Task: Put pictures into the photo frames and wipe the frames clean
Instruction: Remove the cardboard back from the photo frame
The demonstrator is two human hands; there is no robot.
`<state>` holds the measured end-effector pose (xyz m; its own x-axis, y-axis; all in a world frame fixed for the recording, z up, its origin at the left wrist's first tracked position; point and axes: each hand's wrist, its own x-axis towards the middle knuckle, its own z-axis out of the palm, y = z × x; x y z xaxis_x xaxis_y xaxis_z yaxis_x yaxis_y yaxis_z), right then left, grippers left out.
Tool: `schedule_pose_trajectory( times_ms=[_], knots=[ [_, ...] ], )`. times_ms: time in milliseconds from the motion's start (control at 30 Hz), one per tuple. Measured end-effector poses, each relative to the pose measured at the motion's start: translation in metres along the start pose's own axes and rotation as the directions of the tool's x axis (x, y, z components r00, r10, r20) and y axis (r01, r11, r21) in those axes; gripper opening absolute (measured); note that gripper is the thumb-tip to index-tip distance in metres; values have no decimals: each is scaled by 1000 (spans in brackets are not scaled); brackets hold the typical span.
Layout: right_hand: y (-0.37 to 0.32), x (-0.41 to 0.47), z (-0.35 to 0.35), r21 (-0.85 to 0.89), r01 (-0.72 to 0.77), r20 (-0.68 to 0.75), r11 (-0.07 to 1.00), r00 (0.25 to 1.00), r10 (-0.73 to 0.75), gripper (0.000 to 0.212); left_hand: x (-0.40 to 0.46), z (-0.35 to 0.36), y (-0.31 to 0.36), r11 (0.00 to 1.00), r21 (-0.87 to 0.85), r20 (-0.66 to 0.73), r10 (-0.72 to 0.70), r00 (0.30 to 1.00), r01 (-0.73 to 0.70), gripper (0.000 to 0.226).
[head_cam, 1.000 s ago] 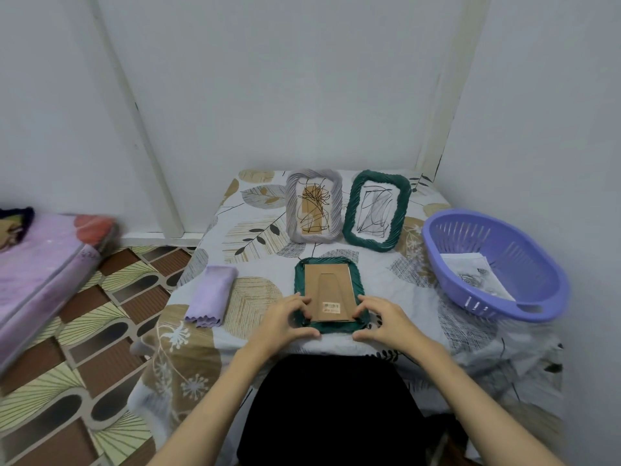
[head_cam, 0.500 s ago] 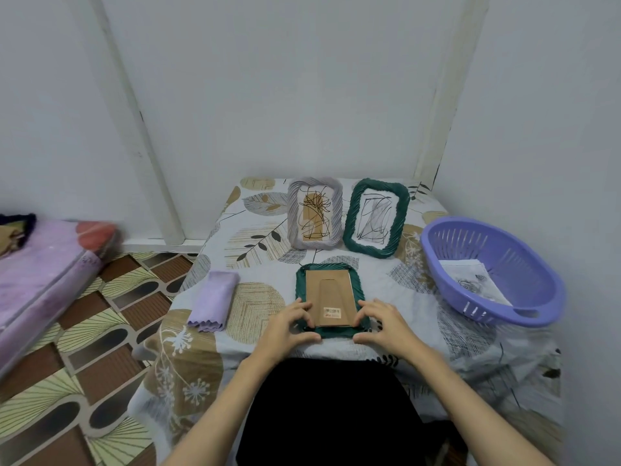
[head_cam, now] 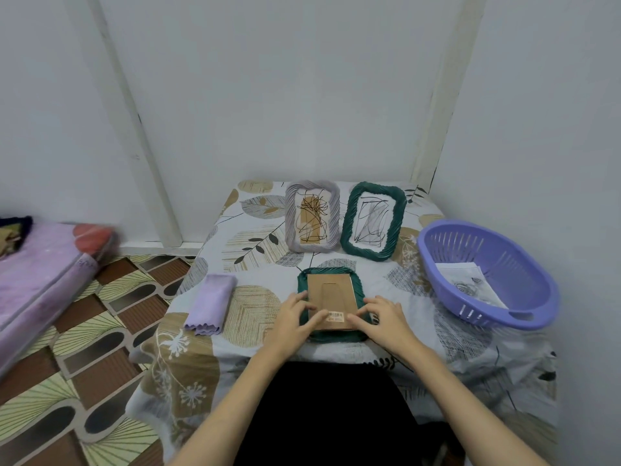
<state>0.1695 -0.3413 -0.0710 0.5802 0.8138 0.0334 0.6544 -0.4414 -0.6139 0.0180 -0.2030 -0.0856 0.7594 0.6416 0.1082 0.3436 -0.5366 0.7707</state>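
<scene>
Both hands are sitting a little further in on the brown backing board (head_cam: pixel 331 297) than half a second earlier, and the fingertips are now covering its lower corners. The face-down green frame (head_cam: pixel 359 288) itself is lying where it was, at the near edge of the table (head_cam: pixel 255 307).

Your left hand (head_cam: pixel 291 320) is resting on the frame's left rim with its fingers loosely bent, tips touching the board. Your right hand (head_cam: pixel 383 320) is mirroring this on the right side. Neither hand is gripping; whether the retaining tabs are being turned cannot be told.

Likely step: seating the backing. Be pressing evenly at both corners, keeping the board square in its recess.

Left of the green frame, the folded lilac cloth (head_cam: pixel 210 304) is lying ready for wiping. Right of it, the purple basket (head_cam: pixel 537 297) is holding loose sheets of paper (head_cam: pixel 470 284) with dark drawings. Beyond it, a grey frame (head_cam: pixel 289 216) and a second green frame (head_cam: pixel 349 223) are standing side by side, each showing a scribbled picture.
</scene>
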Motion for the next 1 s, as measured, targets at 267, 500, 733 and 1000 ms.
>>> schedule_pose_trajectory(
  times_ms=[267,500,733,1000],
  knots=[
    [-7,6,17,126,-39,-86,991,995,50,27,4,12,6,994,-47,-23,-102,995,101,22],
    [-6,2,14,197,-38,-87,980,995,56,26,4,12,7,996,-49,-64,-77,995,74,52],
    [-3,-1,13,221,-42,-57,974,997,56,23,9,11,7,978,-198,-72,-75,995,60,90],
    [6,7,0,-105,-207,-126,973,973,194,32,8,-8,-2,916,-383,-71,-160,985,121,87]
  ],
)
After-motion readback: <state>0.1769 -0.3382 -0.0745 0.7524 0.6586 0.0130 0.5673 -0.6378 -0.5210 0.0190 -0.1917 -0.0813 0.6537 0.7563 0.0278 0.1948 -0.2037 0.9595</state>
